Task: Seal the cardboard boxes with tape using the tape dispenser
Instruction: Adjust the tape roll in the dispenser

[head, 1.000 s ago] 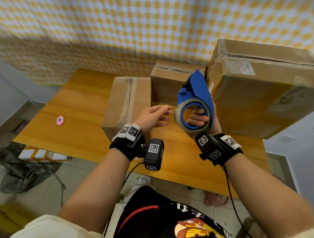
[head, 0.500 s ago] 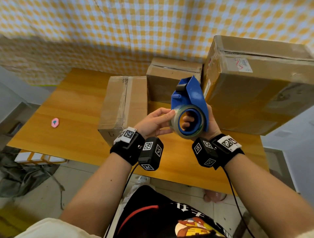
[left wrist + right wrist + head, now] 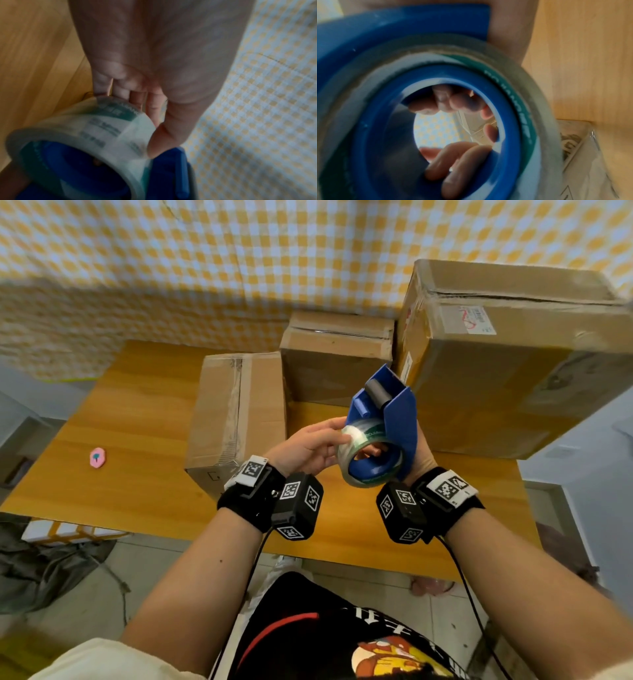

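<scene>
My right hand holds the blue tape dispenser above the table's front edge, fingers curled through its round hub. The dispenser carries a clear tape roll with green print, and its grey roller points up and away. My left hand grips the roll from the left: in the left wrist view the thumb presses on the roll's outer face and the fingers lie behind its edge. Three cardboard boxes stand behind: a low one, a middle one and a large one.
The boxes stand on a wooden table against a yellow checked wall covering. A small pink object lies on the table's left side. Dark cloth and a small box lie on the floor at the left.
My left hand moved right from beside the dispenser onto the tape roll. The dispenser turned so its roller end now faces up and away.
</scene>
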